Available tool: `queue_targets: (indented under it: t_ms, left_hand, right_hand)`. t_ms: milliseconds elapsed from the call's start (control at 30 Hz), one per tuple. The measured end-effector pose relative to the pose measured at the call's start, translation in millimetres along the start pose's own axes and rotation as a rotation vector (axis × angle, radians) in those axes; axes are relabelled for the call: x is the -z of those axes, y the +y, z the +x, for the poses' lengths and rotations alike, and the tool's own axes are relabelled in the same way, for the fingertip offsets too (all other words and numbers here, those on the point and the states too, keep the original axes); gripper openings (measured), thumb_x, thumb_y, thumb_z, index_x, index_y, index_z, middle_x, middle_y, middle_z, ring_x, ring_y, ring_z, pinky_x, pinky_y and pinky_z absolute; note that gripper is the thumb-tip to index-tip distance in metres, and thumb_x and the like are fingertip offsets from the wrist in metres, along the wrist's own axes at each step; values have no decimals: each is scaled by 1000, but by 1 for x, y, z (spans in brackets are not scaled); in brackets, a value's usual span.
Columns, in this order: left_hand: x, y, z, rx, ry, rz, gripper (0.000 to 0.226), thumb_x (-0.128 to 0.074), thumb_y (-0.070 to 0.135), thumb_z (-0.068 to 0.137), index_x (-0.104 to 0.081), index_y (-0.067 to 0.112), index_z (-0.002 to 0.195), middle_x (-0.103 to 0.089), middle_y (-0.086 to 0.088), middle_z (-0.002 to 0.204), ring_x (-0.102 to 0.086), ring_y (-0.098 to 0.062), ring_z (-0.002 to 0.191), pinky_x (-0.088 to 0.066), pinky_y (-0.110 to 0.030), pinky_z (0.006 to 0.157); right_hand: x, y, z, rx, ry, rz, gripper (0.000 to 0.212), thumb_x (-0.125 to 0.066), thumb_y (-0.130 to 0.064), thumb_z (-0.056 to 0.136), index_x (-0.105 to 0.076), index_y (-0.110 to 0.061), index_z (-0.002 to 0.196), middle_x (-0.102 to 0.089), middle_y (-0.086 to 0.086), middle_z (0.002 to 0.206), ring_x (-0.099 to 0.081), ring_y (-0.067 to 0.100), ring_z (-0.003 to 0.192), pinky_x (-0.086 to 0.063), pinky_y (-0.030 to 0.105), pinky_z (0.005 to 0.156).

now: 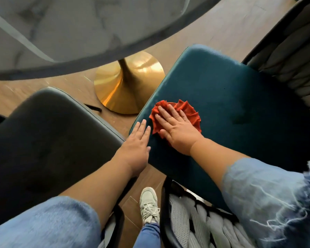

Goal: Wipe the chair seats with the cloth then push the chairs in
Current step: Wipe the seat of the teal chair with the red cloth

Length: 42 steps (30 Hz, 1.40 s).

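Dining area: marble table [64, 31], brass pedestal [125, 83], upholstered chairs [222, 97].

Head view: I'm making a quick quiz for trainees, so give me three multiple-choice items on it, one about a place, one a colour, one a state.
1. Where does the cloth lie?
A. on the teal chair seat
B. on the dark grey chair seat
C. on the tabletop

2. What colour is the cloth?
A. white
B. orange-red
C. green

3. How is the right hand set?
A. clenched in a fist
B. hanging clear of the seat
C. flat, palm down on the cloth

Answers:
1 A, the cloth rests on the teal chair seat.
2 B, it shows orange-red against the teal.
3 C, the right hand presses flat on it with fingers spread, while the left hand rests at the seat's edge.
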State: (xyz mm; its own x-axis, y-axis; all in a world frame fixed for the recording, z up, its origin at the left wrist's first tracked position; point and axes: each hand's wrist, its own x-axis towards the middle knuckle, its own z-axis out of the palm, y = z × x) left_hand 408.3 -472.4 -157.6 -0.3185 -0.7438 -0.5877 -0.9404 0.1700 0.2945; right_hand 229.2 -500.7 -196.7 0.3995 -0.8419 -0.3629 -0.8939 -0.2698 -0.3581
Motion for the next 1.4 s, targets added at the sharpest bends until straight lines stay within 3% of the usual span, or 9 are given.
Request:
queue_targets:
  t_ms: [67,267,400,500,700,933,1133,1333,1400]
  left_hand:
    - [0,-8,-6,53,19,-58,65,-32,27,101,8,16,150,23,-3,158,19,-17,146,2,-31,117]
    - [10,-15,-10,33,-10,-185,58,-33,26,101,-6,20,152,8,1,161,6,-12,148,-8,-30,119]
    - [15,-28,-18,79,130,-302,50,-38,24,100,-25,21,148,-25,2,157,-21,-12,145,-17,-29,118]
    - [15,-37,-21,100,155,-279,54,-37,27,99,-19,20,150,-18,2,159,-13,-10,147,-11,-26,117]
    - [17,-38,-18,89,157,-271,57,-33,24,101,-7,19,151,-6,3,161,-4,-9,148,-6,-24,115]
    - [10,-24,-18,61,62,-205,61,-34,22,100,-2,18,152,4,2,161,3,-11,148,-5,-29,119]
    - [10,0,-6,2,72,-133,60,-34,29,100,-5,18,152,8,1,161,8,-14,148,1,-30,119]
    - [3,34,12,-74,33,39,64,-34,36,99,-2,18,151,15,-2,160,15,-19,147,2,-36,122]
    - [4,41,21,-77,14,85,65,-32,40,99,1,18,151,17,-1,160,16,-19,147,0,-39,122]
  right_hand:
    - [2,12,-8,64,14,-31,53,-25,-39,102,-4,-31,150,10,-12,158,16,13,145,8,37,118]
    - [18,6,40,-284,53,6,56,-18,-44,101,2,-28,151,16,-8,159,20,19,145,10,41,116]
    - [14,-32,41,57,-36,-43,52,-22,-41,102,-9,-30,151,6,-11,160,17,18,145,11,39,116]
    - [12,-14,18,108,19,-22,49,-25,-37,102,-16,-32,150,-4,-13,160,9,14,147,8,32,116]
    - [17,-3,38,-181,66,-59,54,-23,-42,101,-9,-28,151,6,-7,161,14,20,146,6,40,117]
    - [-11,-7,-9,307,-94,-135,56,-14,-47,96,-12,-32,150,2,-12,158,14,15,144,8,37,117]
    - [0,39,-20,-108,41,-80,51,-25,-40,101,-9,-33,150,3,-12,159,12,18,146,2,40,119]
    - [-15,61,-69,169,-8,-100,52,-24,-39,98,-17,-31,149,-4,-14,156,6,18,144,3,36,115]
    - [-16,90,-90,24,51,-110,54,-19,-41,94,-16,-30,148,-7,-12,154,-2,20,144,-8,42,117]
